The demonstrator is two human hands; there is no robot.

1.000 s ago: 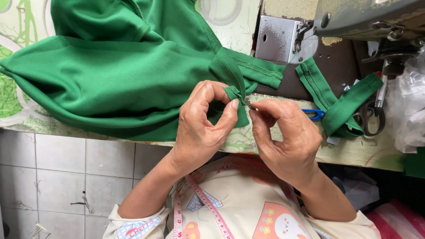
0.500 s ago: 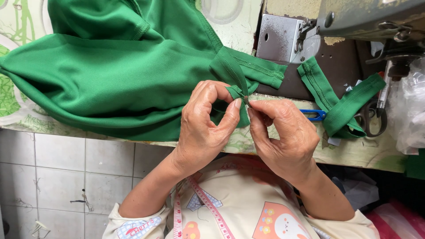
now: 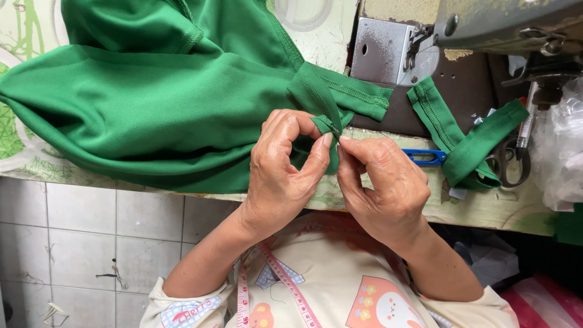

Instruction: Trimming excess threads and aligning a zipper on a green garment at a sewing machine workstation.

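A large green garment [image 3: 158,103] lies spread over the worktable, with a stitched seam running down to a folded corner at the table's front edge. My left hand [image 3: 282,176] pinches that corner between thumb and forefinger. My right hand [image 3: 379,185] meets it from the right, fingertips also gripping the same small fold of green fabric. Both hands hover just over the table's front edge, touching each other at the fingertips.
A sewing machine [image 3: 486,24] with a metal plate [image 3: 382,58] stands at the back right. A separate green fabric band [image 3: 464,136] lies beside blue thread snips [image 3: 425,158] and scissors [image 3: 513,164]. A measuring tape [image 3: 276,285] hangs around my neck. Clear plastic bags [image 3: 559,152] sit at the far right.
Both hands stay at the same fold; the fingers have shifted slightly, tightening the pinch on the corner. The garment has not moved.
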